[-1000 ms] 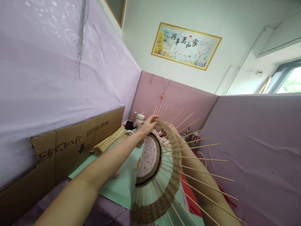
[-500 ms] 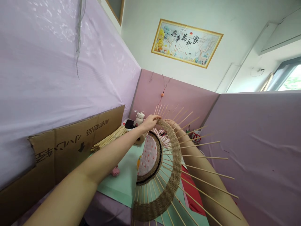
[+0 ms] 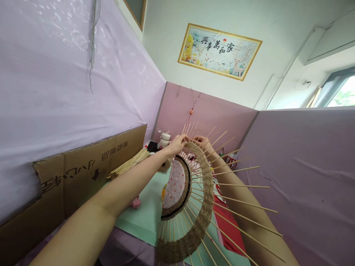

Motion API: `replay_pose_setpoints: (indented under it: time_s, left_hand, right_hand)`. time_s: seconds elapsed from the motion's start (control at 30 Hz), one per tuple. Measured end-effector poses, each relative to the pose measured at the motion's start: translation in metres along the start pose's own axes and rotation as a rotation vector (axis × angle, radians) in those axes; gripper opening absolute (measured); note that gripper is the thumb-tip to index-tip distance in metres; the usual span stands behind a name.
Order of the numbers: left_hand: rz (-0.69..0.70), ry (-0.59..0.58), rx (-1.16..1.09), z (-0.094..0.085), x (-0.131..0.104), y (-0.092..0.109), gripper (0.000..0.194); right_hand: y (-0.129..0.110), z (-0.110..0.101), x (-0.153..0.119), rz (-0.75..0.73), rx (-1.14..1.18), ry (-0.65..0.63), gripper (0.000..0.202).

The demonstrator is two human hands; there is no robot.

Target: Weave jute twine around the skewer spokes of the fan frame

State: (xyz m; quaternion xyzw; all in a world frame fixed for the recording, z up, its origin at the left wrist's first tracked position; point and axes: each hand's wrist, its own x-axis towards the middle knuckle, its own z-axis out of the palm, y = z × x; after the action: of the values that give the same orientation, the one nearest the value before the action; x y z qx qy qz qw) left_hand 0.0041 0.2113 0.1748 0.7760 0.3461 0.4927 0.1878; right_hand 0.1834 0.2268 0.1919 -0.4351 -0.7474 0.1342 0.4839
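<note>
The left hand [image 3: 179,145] pinches the woven band [image 3: 208,186], the right hand [image 3: 203,142] curls beside it, grip unclear; uneven tugging could skew the thin sticks [image 3: 241,185]

Left hand [image 3: 178,145], right hand [image 3: 203,143]; slim forearms [image 3: 126,184] — all bare

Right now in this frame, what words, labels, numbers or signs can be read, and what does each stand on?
"家和萬事興", set right to left: framed picture.
"陶瓷制品", apparently upside down: cardboard.
"小心", apparently upside down: same cardboard; the next character, perhaps "轻", is hard to read at the torn edge.
Arrow sign: same cardboard.
Small lines on the framed picture: too small to read.
</note>
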Motion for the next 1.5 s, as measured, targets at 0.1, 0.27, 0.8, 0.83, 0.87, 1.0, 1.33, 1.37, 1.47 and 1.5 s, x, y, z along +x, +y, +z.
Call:
replay_pose_setpoints:
  time_s: [0.1, 0.27, 0.8, 0.83, 0.87, 1.0, 1.33, 1.37, 1.47, 1.5]
  left_hand:
    - [-0.007, 0.004, 0.004, 0.001, 0.000, 0.000, 0.020]
    - [-0.022, 0.010, 0.005, 0.003, -0.001, 0.000, 0.020]
    - [-0.077, 0.048, 0.050, 0.004, -0.002, 0.002, 0.016]
    - [-0.077, 0.047, 0.052, 0.004, -0.002, 0.002, 0.016]
    - [-0.077, 0.047, 0.053, 0.004, -0.002, 0.002, 0.016]
    - [-0.075, 0.040, 0.059, 0.004, -0.002, 0.002, 0.017]
    - [-0.048, 0.006, 0.062, 0.003, -0.003, 0.008, 0.018]
    - [-0.044, 0.004, 0.060, 0.004, -0.003, 0.009, 0.018]
    - [-0.033, 0.001, 0.050, 0.004, -0.003, 0.010, 0.017]
    - [-0.030, 0.000, 0.045, 0.004, -0.003, 0.011, 0.017]
  right_hand:
    - [0.003, -0.010, 0.008, -0.054, -0.046, 0.049, 0.035]
    - [0.005, -0.023, 0.018, -0.165, -0.135, 0.110, 0.022]
    - [-0.002, -0.025, 0.051, -0.303, -0.212, 0.261, 0.022]
    - [-0.004, -0.025, 0.052, -0.313, -0.209, 0.264, 0.021]
    - [-0.005, -0.025, 0.053, -0.321, -0.206, 0.271, 0.021]
    - [-0.009, -0.026, 0.056, -0.319, -0.195, 0.325, 0.021]
    - [-0.018, -0.027, 0.073, -0.295, -0.153, 0.334, 0.026]
    - [-0.019, -0.028, 0.075, -0.303, -0.159, 0.332, 0.027]
    - [-0.020, -0.030, 0.079, -0.282, -0.195, 0.320, 0.028]
    - [-0.018, -0.031, 0.079, -0.252, -0.210, 0.306, 0.027]
